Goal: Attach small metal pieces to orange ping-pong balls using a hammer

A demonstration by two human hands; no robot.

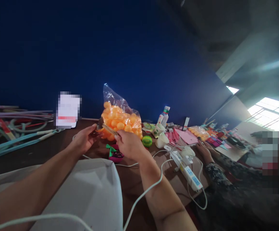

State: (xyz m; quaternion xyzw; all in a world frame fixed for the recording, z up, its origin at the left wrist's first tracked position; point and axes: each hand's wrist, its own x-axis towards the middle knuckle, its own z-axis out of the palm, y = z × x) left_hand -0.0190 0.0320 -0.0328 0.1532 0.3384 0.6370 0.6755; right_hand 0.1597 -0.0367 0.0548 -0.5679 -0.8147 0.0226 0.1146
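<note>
In the middle of the head view, my right hand [129,143] is closed round a thin pale stick-like tool [110,129] that points up and left. My left hand [86,139] is just left of the tool's tip, its fingers pinched on something small and dark that I cannot make out. Behind both hands stands a clear plastic bag of orange balls [120,121]. Below the tool lies a dark magenta item with a green ribbon [114,153]. A green striped ball [147,141] rests right of my right hand.
A white power strip [192,178] with looping cables lies at the right, near white cups [162,140] and a bottle [164,116]. A white bin [96,192] stands in front. Rods [21,144] lie left. Another person's hands [204,152] are at the right.
</note>
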